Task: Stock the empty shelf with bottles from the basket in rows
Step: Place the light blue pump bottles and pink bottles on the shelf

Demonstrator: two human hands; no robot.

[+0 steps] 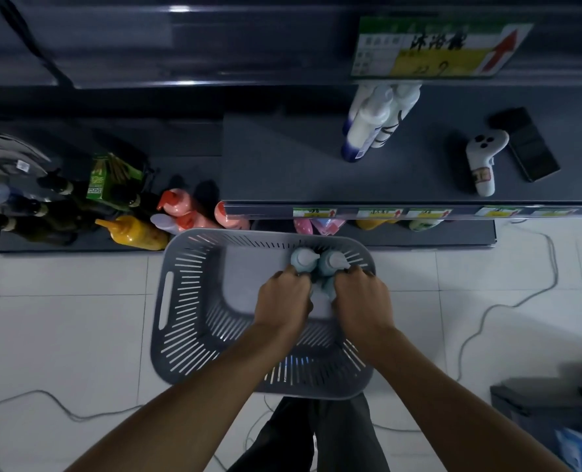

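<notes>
A grey slotted basket (187, 301) stands on the floor below the dark shelf (282, 165). Pale blue-grey bottles stand in its far right corner. My left hand (284, 299) grips the left bottle (304, 259), and my right hand (363, 301) grips the right bottle (332, 261). A third pale bottle (325, 289) shows between my hands, mostly hidden. On the shelf stands a row of white bottles with blue bases (374, 122), reaching back under the shelf above.
A white controller (485, 158) and a black phone (526, 144) lie on the shelf's right side. Orange, pink and dark bottles (177, 212) crowd the low shelf at left. Cables (507, 301) trail over the tiled floor. A dark box (551, 410) sits at bottom right.
</notes>
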